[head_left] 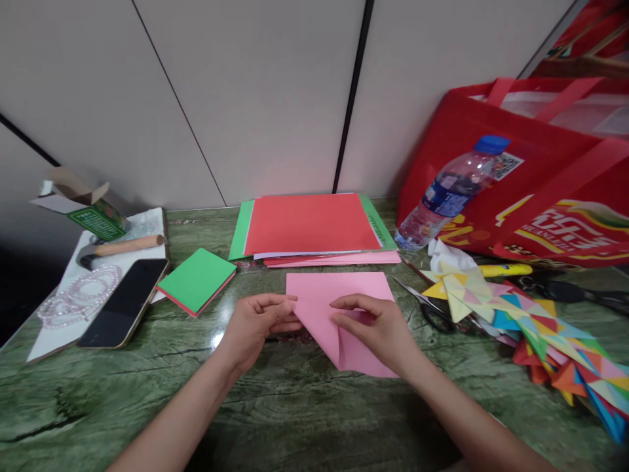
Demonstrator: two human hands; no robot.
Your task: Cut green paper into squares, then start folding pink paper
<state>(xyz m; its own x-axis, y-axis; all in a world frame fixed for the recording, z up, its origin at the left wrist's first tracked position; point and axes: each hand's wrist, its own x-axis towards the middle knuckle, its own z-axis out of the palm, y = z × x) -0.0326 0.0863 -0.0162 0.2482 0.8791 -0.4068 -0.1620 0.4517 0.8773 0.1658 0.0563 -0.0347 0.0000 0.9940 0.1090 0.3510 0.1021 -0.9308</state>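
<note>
A sheet of pink paper (312,285) lies in front of me on the green table, its lower left part lifted and bent over. My left hand (263,321) pinches the left edge of this sheet between thumb and fingers. Over the middle of the paper, my right hand (376,324) has its thumb and forefinger close together at the raised part. The fingertips of that hand seem to grip the bent paper. Scissors (432,308) lie to the right of the sheet.
Behind the sheet is a stack of coloured paper (312,223). Small green squares (199,282), a phone (125,305), a hammer (128,246) and a box (95,216) sit left. Rightward are a bottle (442,196), a red bag (540,170) and folded paper pieces (545,328).
</note>
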